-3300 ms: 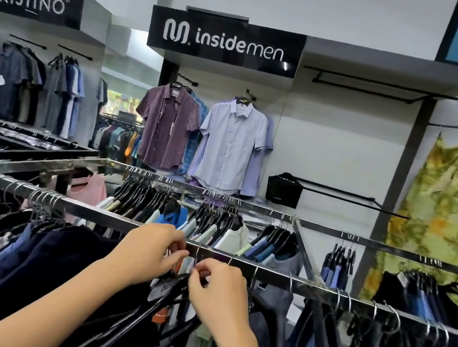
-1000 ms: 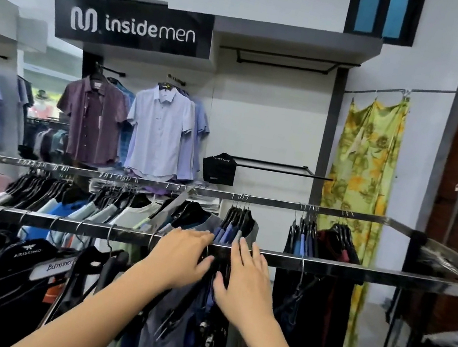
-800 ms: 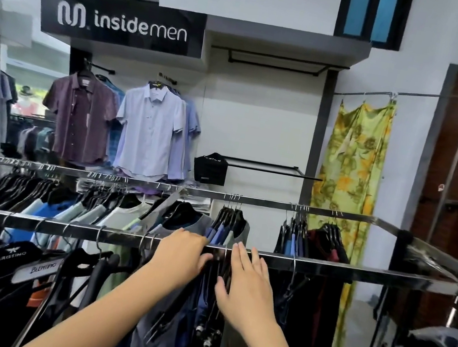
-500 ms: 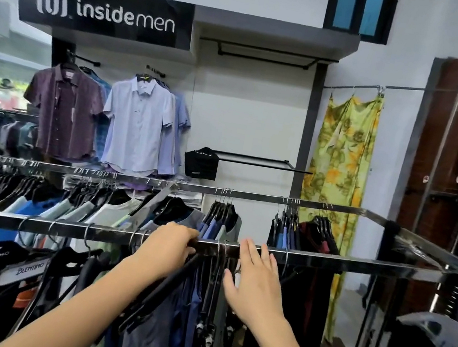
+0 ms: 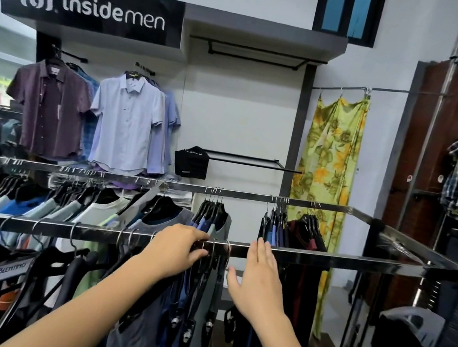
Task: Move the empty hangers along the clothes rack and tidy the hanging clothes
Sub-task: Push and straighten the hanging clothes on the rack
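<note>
At six o'clock of the view, the left hand [image 5: 177, 251] curls over wire hooks [image 5: 218, 252] on the chrome rail [image 5: 328, 259], apparently pinching them; the right hand [image 5: 256, 282] hovers open-palmed at their three o'clock. Light, stiff hangers should slide easily, pushed at the hooks.

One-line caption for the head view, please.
Left hand grips hanger hooks on the front rail; right hand open beside them.
</note>
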The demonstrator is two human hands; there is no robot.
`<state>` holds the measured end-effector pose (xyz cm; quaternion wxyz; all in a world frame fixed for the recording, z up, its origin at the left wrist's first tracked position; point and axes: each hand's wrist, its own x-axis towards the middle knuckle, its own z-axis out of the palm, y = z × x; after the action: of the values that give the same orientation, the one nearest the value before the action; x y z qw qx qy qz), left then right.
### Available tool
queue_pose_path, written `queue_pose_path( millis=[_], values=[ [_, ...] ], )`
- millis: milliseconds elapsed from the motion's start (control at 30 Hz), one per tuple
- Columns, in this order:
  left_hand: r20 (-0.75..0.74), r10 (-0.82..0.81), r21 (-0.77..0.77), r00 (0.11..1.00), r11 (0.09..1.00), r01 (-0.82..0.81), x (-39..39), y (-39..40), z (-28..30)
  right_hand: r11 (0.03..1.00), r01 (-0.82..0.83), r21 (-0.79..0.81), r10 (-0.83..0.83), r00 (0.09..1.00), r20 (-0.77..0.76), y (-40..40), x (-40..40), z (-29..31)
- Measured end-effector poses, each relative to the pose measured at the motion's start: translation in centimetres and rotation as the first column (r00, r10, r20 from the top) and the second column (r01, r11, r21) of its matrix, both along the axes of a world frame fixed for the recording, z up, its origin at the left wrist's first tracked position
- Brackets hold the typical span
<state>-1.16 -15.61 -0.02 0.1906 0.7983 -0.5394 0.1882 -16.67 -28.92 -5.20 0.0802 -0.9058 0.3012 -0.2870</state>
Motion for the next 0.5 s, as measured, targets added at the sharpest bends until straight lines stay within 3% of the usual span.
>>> queue_pose_path(
  millis=[100, 233, 333, 433, 500],
  values=[
    [-0.027, -0.010, -0.072, 1.000, 0.997, 0.008, 0.6, 1.0, 0.7, 0.999, -0.035, -0.029, 0.034, 0.999, -0.003, 0.1, 0.0, 0.5],
    [-0.058, 0.158, -0.206, 0.986, 0.964, -0.167, 2.0, 3.6, 2.4, 0.978, -0.162, -0.131, 0.159, 0.987, -0.032, 0.3, 0.6, 1.1],
    [-0.166, 0.249, -0.022, 0.954, 0.966, -0.256, 2.4, 5.3, 2.7, 0.960, -0.245, -0.136, 0.234, 0.968, -0.090, 0.8, 1.4, 1.6],
    [-0.244, 0.266, 0.254, 0.933, 0.946, -0.204, 2.5, 6.5, 1.9, 0.948, -0.277, -0.155, 0.260, 0.958, -0.117, 1.7, 2.4, 1.6],
    [-0.274, 0.251, 0.316, 0.928, 0.935, -0.159, 2.5, 7.0, 1.0, 0.947, -0.275, -0.164, 0.256, 0.958, -0.128, 2.4, 3.1, 1.6]
  ],
)
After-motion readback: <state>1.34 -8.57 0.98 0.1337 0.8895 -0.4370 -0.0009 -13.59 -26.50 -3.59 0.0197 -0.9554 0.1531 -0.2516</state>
